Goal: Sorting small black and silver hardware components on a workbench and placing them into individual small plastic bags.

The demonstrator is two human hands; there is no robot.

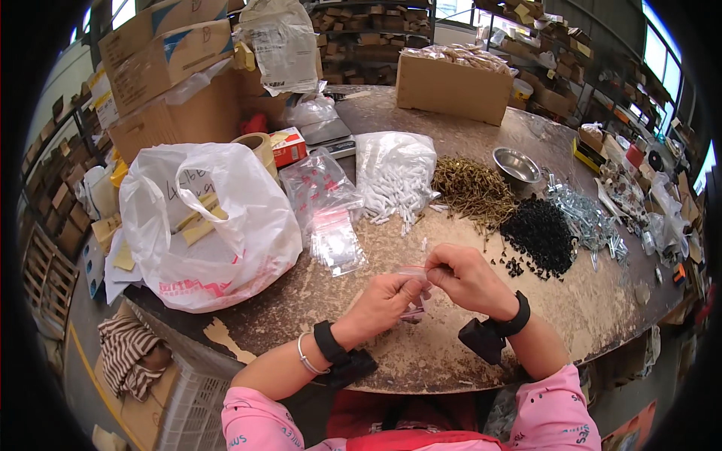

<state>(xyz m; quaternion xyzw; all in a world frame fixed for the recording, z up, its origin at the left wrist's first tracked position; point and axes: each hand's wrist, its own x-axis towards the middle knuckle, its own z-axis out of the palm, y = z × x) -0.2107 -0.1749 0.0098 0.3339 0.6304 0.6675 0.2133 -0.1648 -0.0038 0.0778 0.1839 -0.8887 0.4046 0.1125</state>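
Both hands are kept busy with one small clear zip bag (416, 297), pinched shut-fingered at its left edge by the left hand (383, 301) and at its mouth by the right hand (465, 276), bag hanging just below the fingertips, long axis roughly vertical.

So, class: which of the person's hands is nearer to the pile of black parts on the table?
Right. The right hand sits just below and left of the black pile, a short gap away. The left hand is farther off, beyond the right hand, holding a small clear bag.
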